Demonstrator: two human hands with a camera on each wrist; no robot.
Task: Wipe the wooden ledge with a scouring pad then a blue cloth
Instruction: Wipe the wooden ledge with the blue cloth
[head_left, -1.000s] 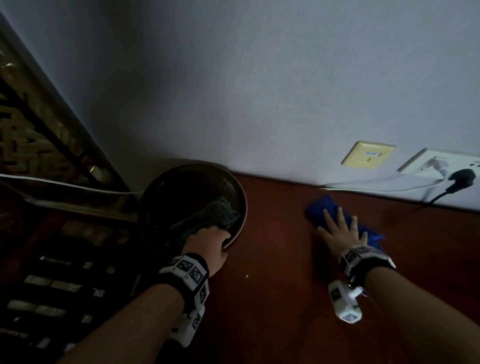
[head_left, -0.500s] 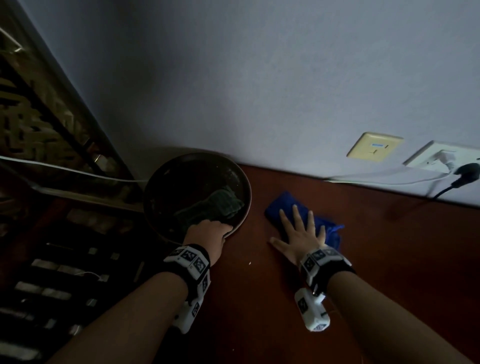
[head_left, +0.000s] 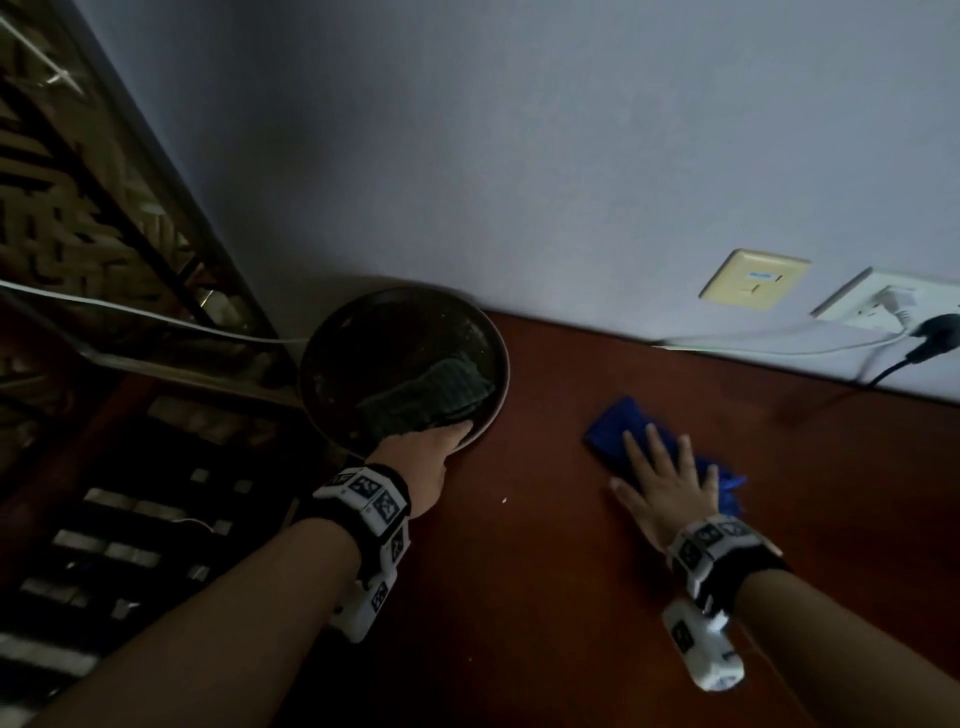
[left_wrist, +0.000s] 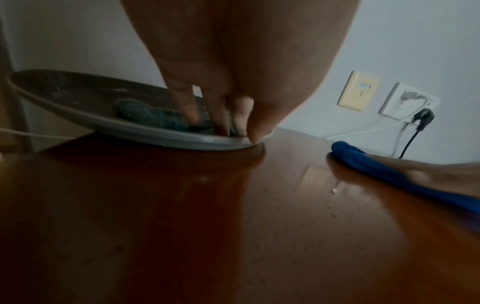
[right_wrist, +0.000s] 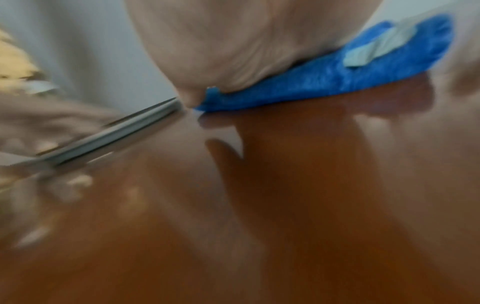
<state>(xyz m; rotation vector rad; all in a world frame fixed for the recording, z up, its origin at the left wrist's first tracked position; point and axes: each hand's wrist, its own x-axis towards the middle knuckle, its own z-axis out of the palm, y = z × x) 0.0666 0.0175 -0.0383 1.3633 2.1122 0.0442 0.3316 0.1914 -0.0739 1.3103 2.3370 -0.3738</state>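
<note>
Right hand (head_left: 670, 491), fingers spread flat, presses the blue cloth (head_left: 618, 428) on the wooden ledge (head_left: 545, 571); left hand (head_left: 423, 462) pinches the plate (head_left: 485, 338) rim, fingertips on the scouring pad (head_left: 426, 395) inside

One dish (head_left: 488, 332), one scouring pad (head_left: 431, 387), one blue cloth (head_left: 615, 428), two wall plates (head_left: 753, 280), two hands (head_left: 670, 488)

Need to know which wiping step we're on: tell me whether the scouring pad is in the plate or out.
In. The scouring pad lies inside the plate, fingers of the left hand on it.
</note>
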